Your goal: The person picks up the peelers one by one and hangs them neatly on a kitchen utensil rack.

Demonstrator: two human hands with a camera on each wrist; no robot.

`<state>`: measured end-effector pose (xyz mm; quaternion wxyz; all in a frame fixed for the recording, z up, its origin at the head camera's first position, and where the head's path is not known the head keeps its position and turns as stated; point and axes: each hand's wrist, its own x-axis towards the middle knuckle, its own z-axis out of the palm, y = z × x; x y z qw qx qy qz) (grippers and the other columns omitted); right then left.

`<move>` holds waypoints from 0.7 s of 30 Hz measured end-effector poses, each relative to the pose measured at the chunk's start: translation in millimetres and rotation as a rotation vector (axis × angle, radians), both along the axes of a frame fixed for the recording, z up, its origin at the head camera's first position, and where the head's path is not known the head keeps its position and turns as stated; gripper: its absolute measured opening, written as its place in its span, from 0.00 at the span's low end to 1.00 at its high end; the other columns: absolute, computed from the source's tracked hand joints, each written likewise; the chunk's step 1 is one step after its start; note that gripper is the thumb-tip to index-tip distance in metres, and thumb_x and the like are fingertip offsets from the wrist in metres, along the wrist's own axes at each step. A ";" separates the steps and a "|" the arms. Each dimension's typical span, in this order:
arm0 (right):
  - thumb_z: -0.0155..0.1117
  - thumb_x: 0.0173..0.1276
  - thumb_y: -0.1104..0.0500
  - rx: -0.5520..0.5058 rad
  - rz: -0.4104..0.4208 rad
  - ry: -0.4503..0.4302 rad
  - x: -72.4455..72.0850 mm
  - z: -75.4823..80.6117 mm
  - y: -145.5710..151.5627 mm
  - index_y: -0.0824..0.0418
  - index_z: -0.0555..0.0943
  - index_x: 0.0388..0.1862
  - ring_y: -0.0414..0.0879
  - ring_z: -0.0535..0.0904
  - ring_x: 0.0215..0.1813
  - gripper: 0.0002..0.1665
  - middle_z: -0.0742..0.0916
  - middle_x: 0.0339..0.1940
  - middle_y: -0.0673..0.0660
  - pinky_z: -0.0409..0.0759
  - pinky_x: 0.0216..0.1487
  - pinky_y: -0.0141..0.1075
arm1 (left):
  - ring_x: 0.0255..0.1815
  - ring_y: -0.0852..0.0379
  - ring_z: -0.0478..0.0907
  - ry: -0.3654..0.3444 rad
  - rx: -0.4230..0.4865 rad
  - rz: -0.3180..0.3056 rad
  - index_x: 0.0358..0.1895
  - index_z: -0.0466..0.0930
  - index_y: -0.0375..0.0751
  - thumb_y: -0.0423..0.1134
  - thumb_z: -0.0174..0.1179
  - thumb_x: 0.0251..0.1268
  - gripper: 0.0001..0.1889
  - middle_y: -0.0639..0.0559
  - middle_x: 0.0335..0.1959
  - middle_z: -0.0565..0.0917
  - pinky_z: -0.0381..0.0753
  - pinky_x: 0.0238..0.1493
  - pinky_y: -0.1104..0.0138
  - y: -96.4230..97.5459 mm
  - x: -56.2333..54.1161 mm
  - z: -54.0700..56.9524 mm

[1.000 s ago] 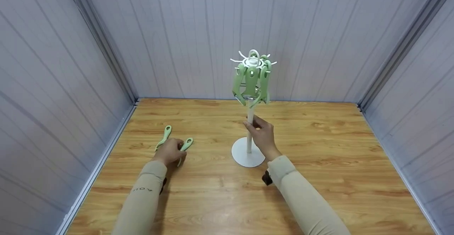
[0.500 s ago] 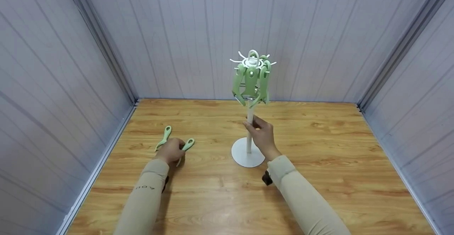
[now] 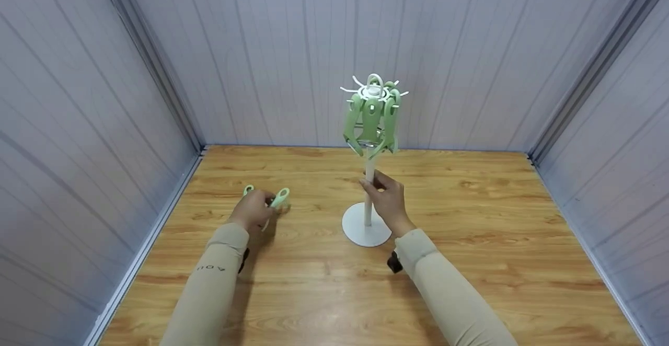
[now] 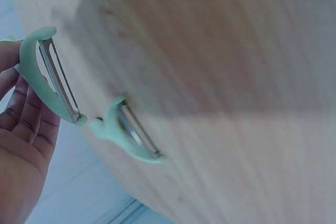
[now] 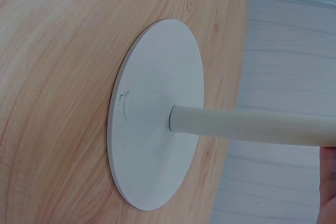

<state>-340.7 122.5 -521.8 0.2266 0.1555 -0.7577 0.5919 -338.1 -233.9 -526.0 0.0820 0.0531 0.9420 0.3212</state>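
My left hand (image 3: 252,209) pinches a light green peeler (image 4: 32,74) between thumb and fingers, just above the table on the left. In the left wrist view its metal blade shows plainly. A second green peeler (image 4: 118,132) lies on the table beyond it, mostly hidden behind the hand in the head view. With curled fingers, my right hand (image 3: 389,199) grips the pole (image 5: 247,125) of a white stand, whose round base (image 5: 152,114) rests flat on the table. Several green peelers (image 3: 371,118) hang from hooks around the stand's top (image 3: 373,91); some other hooks bear nothing.
The wooden table (image 3: 470,231) meets a pale panel wall (image 3: 261,64) behind the stand. Similar panels rise at the left (image 3: 78,126) and right (image 3: 616,152).
My left hand has lifted one peeler off the table and shifted slightly away from me. The right hand and the stand stay in place.
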 end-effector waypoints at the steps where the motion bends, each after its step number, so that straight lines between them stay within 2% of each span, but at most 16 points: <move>1: 0.75 0.75 0.64 0.000 0.000 0.000 -0.3 0.1 0.0 0.65 0.92 0.51 0.35 0.83 0.35 0.10 0.93 0.35 0.63 0.82 0.40 0.27 | 0.40 0.51 0.81 0.003 0.005 -0.002 0.66 0.84 0.33 0.33 0.61 0.80 0.18 0.37 0.55 0.87 0.81 0.38 0.61 0.7 -0.3 2.5; 4: 0.75 0.75 0.63 0.002 -0.008 -0.009 0.1 0.8 -0.3 0.64 0.92 0.52 0.34 0.82 0.34 0.10 0.93 0.35 0.62 0.81 0.40 0.26 | 0.43 0.49 0.83 0.011 0.025 -0.008 0.71 0.80 0.30 0.31 0.59 0.80 0.21 0.33 0.59 0.86 0.83 0.39 0.61 3.0 -1.0 8.2; 14: 0.76 0.74 0.63 0.016 -0.022 0.020 -0.5 -1.9 -0.2 0.64 0.92 0.51 0.35 0.82 0.34 0.09 0.93 0.33 0.61 0.81 0.39 0.26 | 0.40 0.50 0.85 0.066 0.147 -0.015 0.69 0.81 0.31 0.32 0.60 0.81 0.19 0.36 0.53 0.87 0.87 0.35 0.61 15.6 3.9 21.1; 21: 0.74 0.74 0.66 0.011 -0.007 0.018 -0.6 -0.3 -0.1 0.66 0.91 0.51 0.36 0.83 0.35 0.09 0.93 0.35 0.63 0.81 0.40 0.27 | 0.36 0.53 0.81 0.153 0.215 -0.016 0.70 0.81 0.32 0.31 0.62 0.80 0.19 0.39 0.53 0.85 0.84 0.29 0.64 26.9 6.3 29.2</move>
